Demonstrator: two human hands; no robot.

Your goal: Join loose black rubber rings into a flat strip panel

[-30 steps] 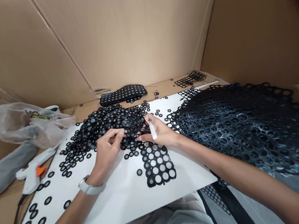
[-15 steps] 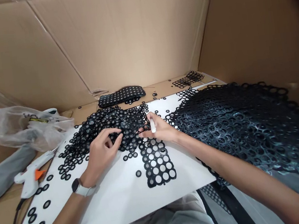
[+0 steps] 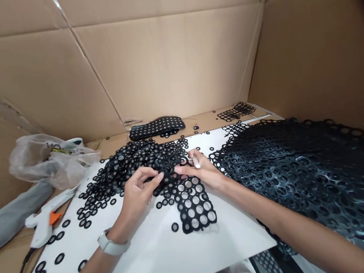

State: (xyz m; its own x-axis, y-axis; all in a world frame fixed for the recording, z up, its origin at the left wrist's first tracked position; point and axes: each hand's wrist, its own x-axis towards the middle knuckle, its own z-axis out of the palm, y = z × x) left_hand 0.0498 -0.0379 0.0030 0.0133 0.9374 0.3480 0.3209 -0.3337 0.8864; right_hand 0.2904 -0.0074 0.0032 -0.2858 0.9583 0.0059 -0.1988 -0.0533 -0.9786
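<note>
Black rings [image 3: 128,161] lie in a loose heap on the white board [image 3: 145,266]. At the heap's front right edge, my left hand [image 3: 143,187] has thumb and forefinger brought together; what they hold, if anything, is too small to tell. My right hand [image 3: 203,169] is closed on a white stick [image 3: 196,161] and has its thumb and fingers at the far end of a strip of joined black rings [image 3: 196,206]. The strip's near end hangs or lies over the board. Between both hands the dark rings blend together.
A large dark sheet of joined rings [image 3: 290,171] covers the right side. At left are a white glue gun [image 3: 42,222], a plastic bag [image 3: 47,158] and a grey sleeve-like roll [image 3: 14,216]. A rolled ring piece [image 3: 157,127] sits before the cardboard wall [image 3: 172,61].
My left hand has moved right, nearer my right hand, and its thumb and forefinger have come closer together. The strip has shifted slightly. The view has tilted up.
</note>
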